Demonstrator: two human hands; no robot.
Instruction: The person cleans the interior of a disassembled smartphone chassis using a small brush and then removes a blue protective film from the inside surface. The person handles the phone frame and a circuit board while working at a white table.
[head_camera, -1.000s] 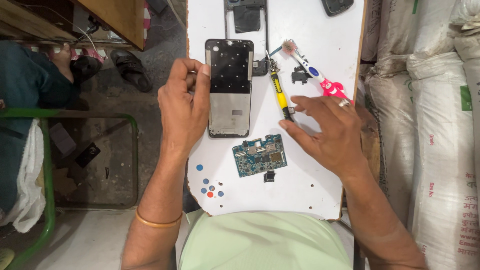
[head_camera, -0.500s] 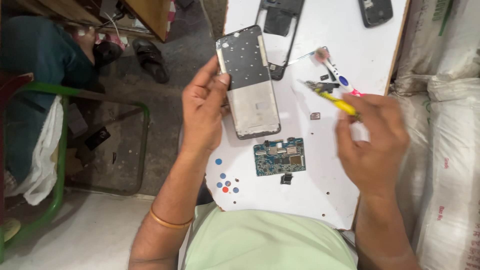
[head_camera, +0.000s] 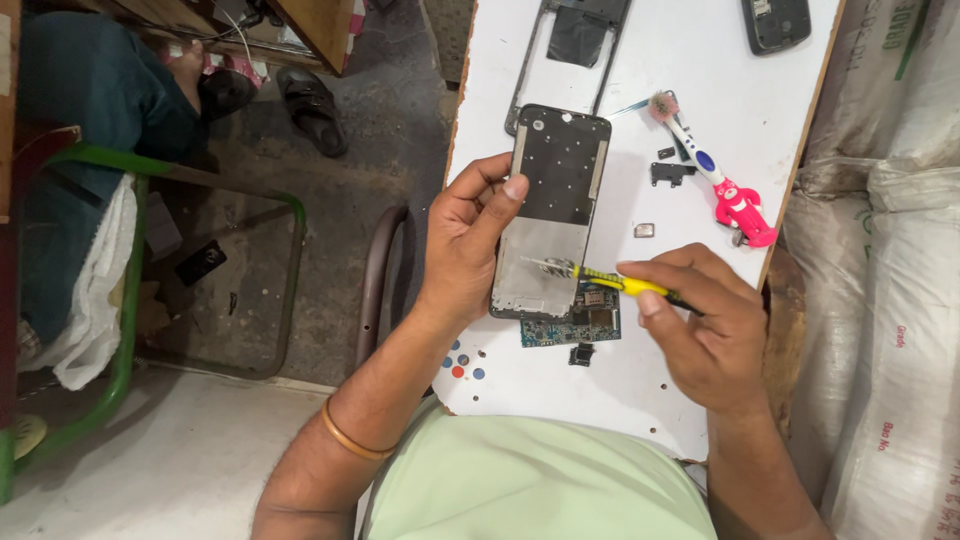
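Here I see my left hand (head_camera: 465, 245) gripping an opened phone body (head_camera: 552, 212) by its left edge, fingers (head_camera: 513, 188) curled over the rim and holding it tilted just above the white surface (head_camera: 640, 110). My right hand (head_camera: 705, 325) pinches a yellow-handled tool (head_camera: 608, 281), fingers closed tight around the handle, its metal tip resting on the lower, silver part of the phone body. A blue-green circuit board (head_camera: 580, 322) lies on the surface, partly under the phone's lower end, with a small black part (head_camera: 581, 354) just below it. Some coloured dots (head_camera: 461, 359) sit near my left wrist. Further up lie an empty phone frame (head_camera: 570, 40), a toothbrush with a pink handle (head_camera: 712, 178), a small black bracket (head_camera: 670, 172) beside it and a dark phone (head_camera: 777, 22) at the top edge. White sacks (head_camera: 885, 250) stand to the right.
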